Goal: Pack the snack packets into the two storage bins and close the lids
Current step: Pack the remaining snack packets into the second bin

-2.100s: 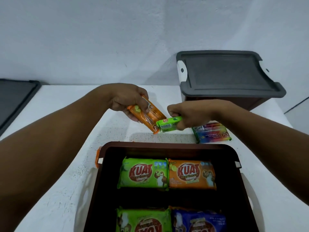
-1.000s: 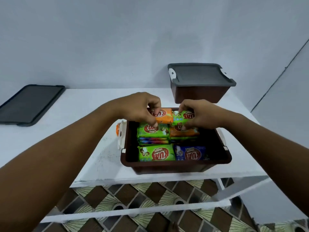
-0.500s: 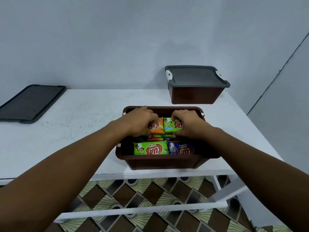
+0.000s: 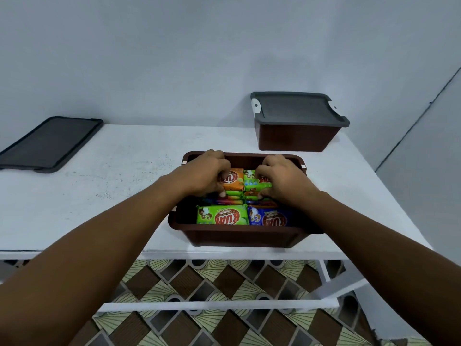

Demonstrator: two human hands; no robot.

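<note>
1. a flat dark grey plastic lid [image 4: 50,143] lies at the far left of the white table [image 4: 112,186]. its left end is cut off by the frame edge.
2. the left hand [image 4: 203,176] reaches into the open brown plastic bin [image 4: 239,237], knuckles up. its fingers curl over the far edge of an orange snack packet [image 4: 234,181] and its thumb sits on the near edge, so it is clamped on the packet. the fingers cover part of the label, and only "kua" shows, upside down.
3. more packets are stacked under the two held ones, with only their edges showing. a multicoloured packet [image 4: 224,202] among them cannot be read.
4. in the bin's near row, a near green snack packet [image 4: 222,216] reads "kuat" upside down. a blue snack packet [image 4: 270,219] touches it, its lower part hidden by the bin's front wall.
5. the right hand [image 4: 284,182], apart from the left, grips a bright green snack packet [image 4: 253,182] in the same way. that packet lies just beside the orange one in the bin's far half, its label mostly covered.
6. a second brown plastic bin [image 4: 296,139] stands at the back right with its grey lid [image 4: 296,112] on, so its contents are hidden.
</note>
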